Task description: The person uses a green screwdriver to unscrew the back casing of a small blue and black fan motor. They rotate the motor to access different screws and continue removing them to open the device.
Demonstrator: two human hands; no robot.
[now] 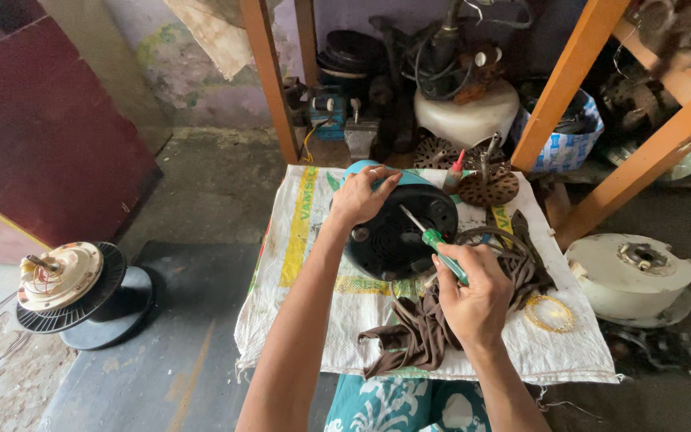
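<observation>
While lying tipped on the white woven sack (297, 264), black motor housing (397, 232) gets steadied by left hand (359, 196), fingers curled over its top rim. Right hand (477, 300), just below-right of housing, fist closed round green-handled screwdriver (433, 240), tip at the base. Looks like mid-unscrewing; probably needs tip kept seated, firm twisting.

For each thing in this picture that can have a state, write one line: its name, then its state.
Left hand: gripping the top edge of the housing.
Right hand: closed around the screwdriver.
Screwdriver: tip on the dark face of the housing.
Round appliance housing: tipped on its side on the sack.
Woven sack: spread flat on the floor.
Brown cloth: crumpled.
Fan motor: opened, wires exposed.
</observation>
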